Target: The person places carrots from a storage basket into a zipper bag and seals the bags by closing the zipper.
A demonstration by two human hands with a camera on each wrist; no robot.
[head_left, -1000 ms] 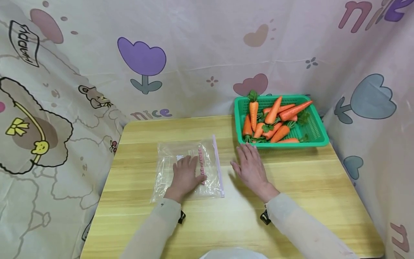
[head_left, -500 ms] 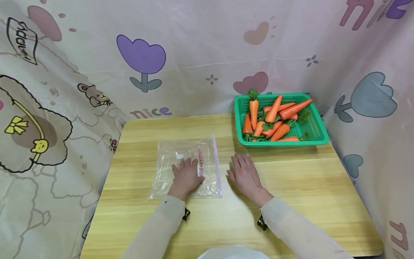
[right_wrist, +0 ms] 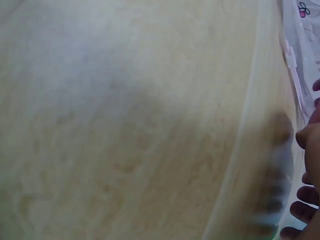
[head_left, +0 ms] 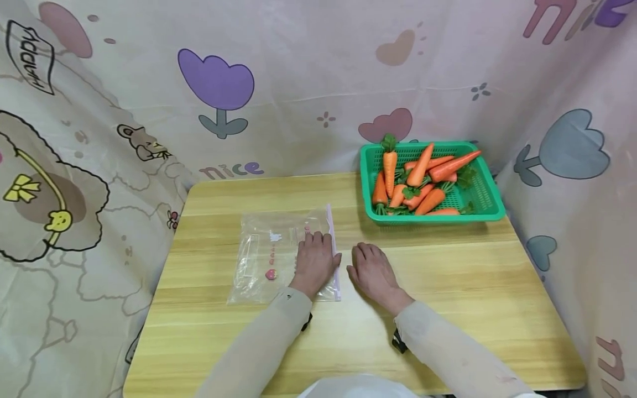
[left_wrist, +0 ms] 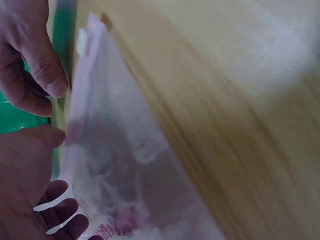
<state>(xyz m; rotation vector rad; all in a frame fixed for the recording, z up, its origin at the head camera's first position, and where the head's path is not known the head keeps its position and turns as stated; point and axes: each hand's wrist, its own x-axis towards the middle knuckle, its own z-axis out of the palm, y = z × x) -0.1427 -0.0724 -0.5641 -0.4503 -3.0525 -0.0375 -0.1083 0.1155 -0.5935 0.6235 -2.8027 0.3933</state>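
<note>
A clear plastic zip bag with small pink and white prints lies flat on the wooden table, its lilac zip strip on the right side. My left hand lies over the bag's right part, fingers pointing away from me and thumb across the strip. Just right of that strip is my right hand, loosely bent, holding nothing. In the left wrist view, a pale slider sits at the strip's end, and both hands appear beside the strip. The right wrist view catches only part of my right hand at its edge.
A green plastic basket stands at the back right of the table, holding several orange carrots with green tops. Printed curtains enclose the table at the back and both sides.
My left hand has slid right across the bag to the zip strip, uncovering a strawberry print. My right hand has drawn back from the basket's front, toward me and slightly left.
</note>
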